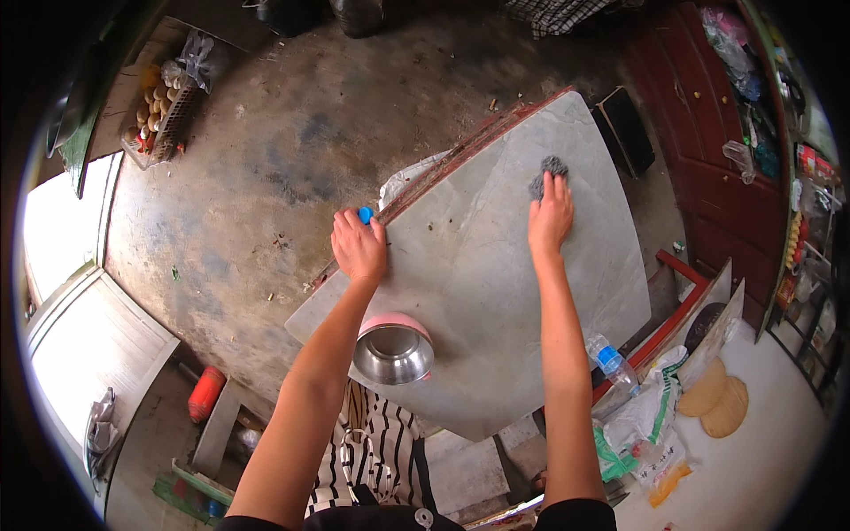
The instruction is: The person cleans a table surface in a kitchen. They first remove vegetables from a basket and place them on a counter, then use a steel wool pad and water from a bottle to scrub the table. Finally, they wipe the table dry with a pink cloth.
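A grey marbled tabletop [465,265] with a worn red edge lies before me. My right hand [551,212] presses a dark grey cloth or scouring pad [550,174] on its far right part. My left hand [358,244] is at the table's left edge, with its fingers bent over something mostly hidden; a blue bottle cap [365,215] shows beside the fingertips. Near my left forearm stands a pink-rimmed steel bowl [394,352] on the tabletop. Small dark crumbs [430,226] lie between the hands.
A clear plastic bottle [614,365] and plastic bags [644,418] lie at the lower right, by a red wooden frame [671,305]. A dark red cabinet [717,199] stands right. On the far left are a basket of eggs [163,126] and a red cylinder [207,394].
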Available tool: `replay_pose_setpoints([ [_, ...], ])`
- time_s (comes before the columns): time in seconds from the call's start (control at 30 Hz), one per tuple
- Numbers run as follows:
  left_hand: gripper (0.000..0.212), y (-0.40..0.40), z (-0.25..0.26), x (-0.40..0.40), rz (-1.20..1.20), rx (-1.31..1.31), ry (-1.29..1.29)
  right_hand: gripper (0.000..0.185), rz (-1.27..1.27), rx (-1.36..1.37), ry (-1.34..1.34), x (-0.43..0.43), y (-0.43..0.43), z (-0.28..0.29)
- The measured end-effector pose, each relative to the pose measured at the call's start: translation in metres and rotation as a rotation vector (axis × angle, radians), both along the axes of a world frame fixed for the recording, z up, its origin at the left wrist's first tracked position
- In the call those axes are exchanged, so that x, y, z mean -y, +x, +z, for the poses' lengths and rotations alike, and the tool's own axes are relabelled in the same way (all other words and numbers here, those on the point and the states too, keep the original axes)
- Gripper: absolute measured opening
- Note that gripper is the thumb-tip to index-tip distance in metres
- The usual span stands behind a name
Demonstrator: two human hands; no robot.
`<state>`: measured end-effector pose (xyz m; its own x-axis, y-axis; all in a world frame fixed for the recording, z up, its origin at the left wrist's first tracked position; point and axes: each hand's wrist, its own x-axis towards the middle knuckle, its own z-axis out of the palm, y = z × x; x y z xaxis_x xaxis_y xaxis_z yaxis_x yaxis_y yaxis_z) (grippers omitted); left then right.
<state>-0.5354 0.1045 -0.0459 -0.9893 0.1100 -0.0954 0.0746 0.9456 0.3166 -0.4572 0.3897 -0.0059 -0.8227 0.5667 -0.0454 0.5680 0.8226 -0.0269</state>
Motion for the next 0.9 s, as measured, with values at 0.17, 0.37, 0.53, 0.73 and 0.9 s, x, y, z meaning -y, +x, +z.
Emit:
replay_pose_setpoints([
  [0.17,0.026,-0.004,0.001,0.003,0.009,-0.002,-0.013,0.053,0.152,0.062,-0.123,0.048,0.045,0.007],
  [0.37,0.026,-0.001,-0.001,-0.014,-0.027,-0.021,0.005,0.049,-0.015,-0.121,0.032,0.001,-0.02,0.003],
  [0.53,0.027,-0.004,-0.005,0.001,-0.005,-0.026,-0.03,0.054,0.191,0.003,-0.226,0.097,0.039,0.009],
  [0.73,0.027,-0.001,-0.004,-0.015,-0.034,-0.02,-0.001,0.041,0.008,-0.183,0.057,-0.025,-0.031,0.014],
  [0.9,0.027,-0.005,-0.006,0.002,0.0,-0.025,-0.045,0.045,0.133,-0.085,-0.164,0.091,0.011,-0.004],
])
